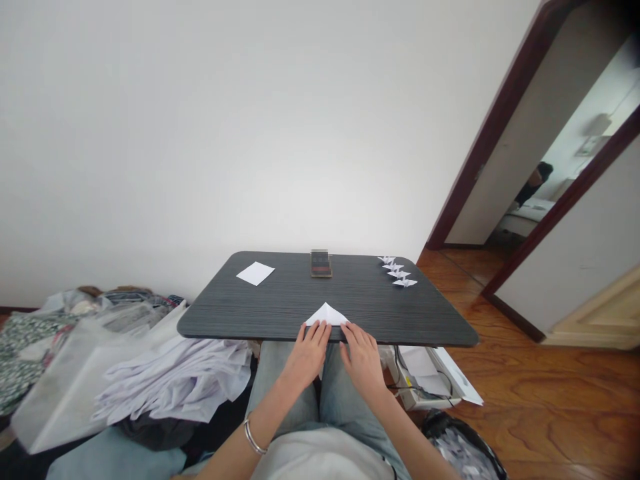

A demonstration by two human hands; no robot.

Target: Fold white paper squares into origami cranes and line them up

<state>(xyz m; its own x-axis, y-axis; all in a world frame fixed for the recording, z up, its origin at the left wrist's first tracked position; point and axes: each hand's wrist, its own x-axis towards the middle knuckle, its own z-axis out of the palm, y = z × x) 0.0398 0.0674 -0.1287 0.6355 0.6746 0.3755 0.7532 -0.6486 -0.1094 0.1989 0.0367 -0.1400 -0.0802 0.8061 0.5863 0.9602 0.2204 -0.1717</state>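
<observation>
A white paper folded into a triangle (327, 313) lies at the near edge of the dark wood-grain table (280, 303). My left hand (309, 353) rests with fingers stretched flat on the paper's left lower edge. My right hand (361, 357) lies beside it, fingers flat on the right lower edge. Both hands press the fold at the table's rim. A silver bracelet sits on my left wrist.
A flat white sheet (255, 273) lies at the far left of the table. A phone (321, 263) stands at the far middle. Several folded paper cranes (397, 271) line the far right. Piled cloth and bags (150, 373) lie left; an open doorway (545, 193) is right.
</observation>
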